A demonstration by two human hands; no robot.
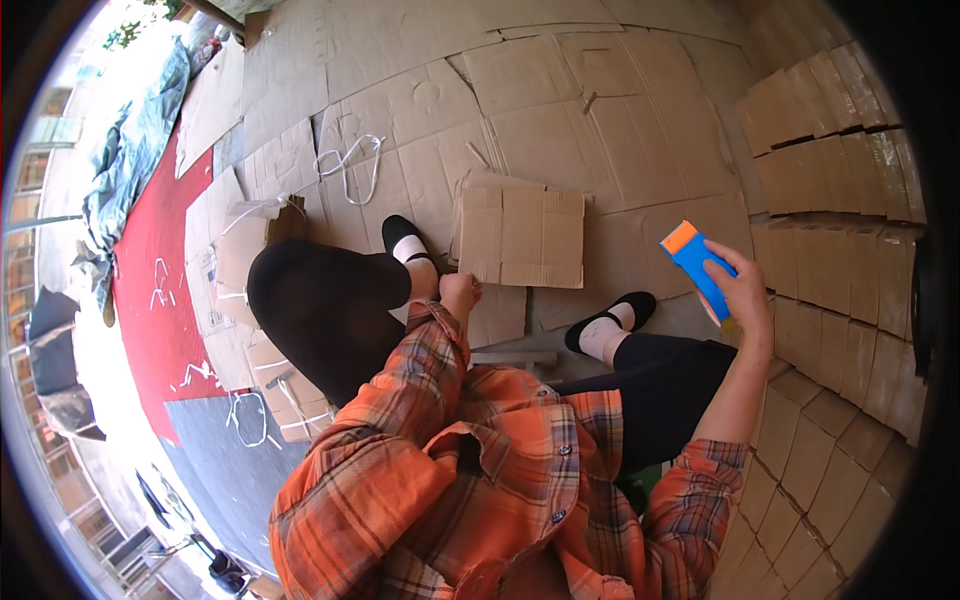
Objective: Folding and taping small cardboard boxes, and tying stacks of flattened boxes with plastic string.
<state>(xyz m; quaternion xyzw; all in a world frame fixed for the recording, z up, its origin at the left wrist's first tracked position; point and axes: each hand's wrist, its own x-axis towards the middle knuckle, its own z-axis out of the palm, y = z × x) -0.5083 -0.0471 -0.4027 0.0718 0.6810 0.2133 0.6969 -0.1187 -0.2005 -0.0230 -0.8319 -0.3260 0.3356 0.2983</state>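
A small stack of flat cardboard pieces (523,238) lies on the floor between my feet, its top piece creased across. At that piece's near left corner my left hand (460,294) is closed, the fingers bunched against the edge; the fingertips are partly hidden. My right hand (742,290) is raised to the right of the stack. It grips a blue and orange tape dispenser (703,268), with the orange end pointing up and left. The dispenser is apart from the cardboard.
Brown cartons (830,180) are stacked along the right side. Tied cardboard bundles (285,385) stand left of my knee. White string (350,170) lies on the cardboard-covered floor. A red mat (165,300) and a grey mat (225,450) spread at the left.
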